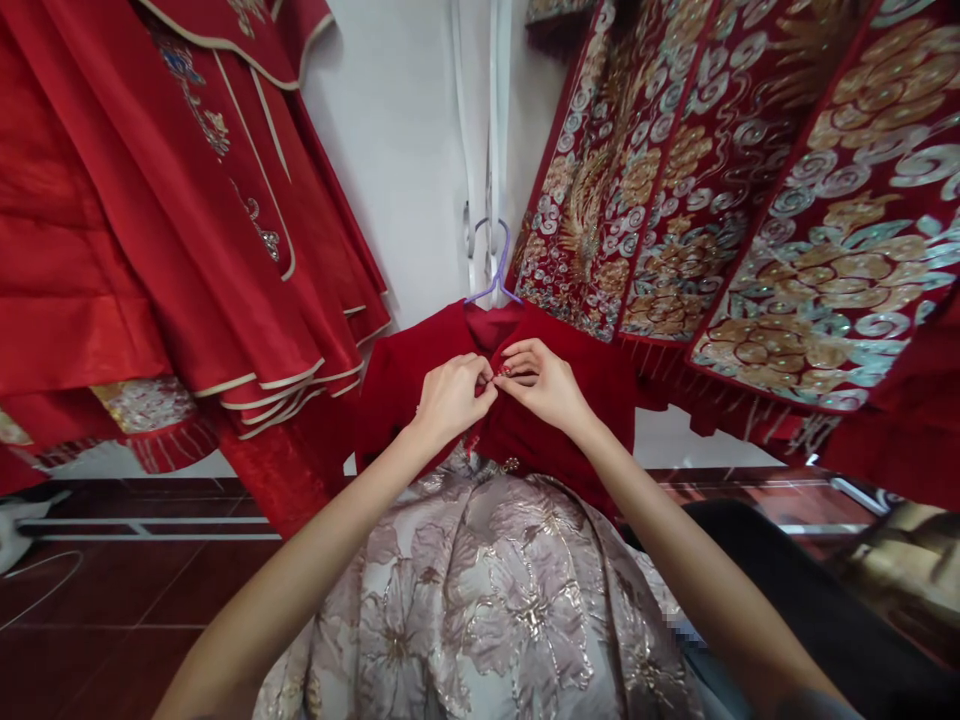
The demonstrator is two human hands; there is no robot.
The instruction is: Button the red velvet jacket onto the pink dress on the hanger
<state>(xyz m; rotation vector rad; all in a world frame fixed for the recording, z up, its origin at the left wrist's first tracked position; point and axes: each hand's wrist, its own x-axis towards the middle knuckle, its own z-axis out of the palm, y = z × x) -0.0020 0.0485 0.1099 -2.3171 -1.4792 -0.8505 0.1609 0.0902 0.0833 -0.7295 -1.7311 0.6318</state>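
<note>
Jacket of deep-red cloth point(592, 370) probably handles soft and light; left hand point(452, 396) and right hand point(551, 390) pinch its front, best held under the fingertips point(485, 398).

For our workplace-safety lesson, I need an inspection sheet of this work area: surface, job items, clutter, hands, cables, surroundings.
Surface: dark red tiled floor; work surface, nothing seen.
Job items: red jacket on a purple hanger; floral fabric below it, whether worn or hung unclear.
Clutter: a black object at lower right, identity unclear.
Hands: left hand and right hand meet at the jacket's front opening, fingers bent; exact grip too small to tell.
Cables: a thin white cord at far left.
Surroundings: red garments hang on the left, embroidered panels on the right; pale wall behind.
</note>
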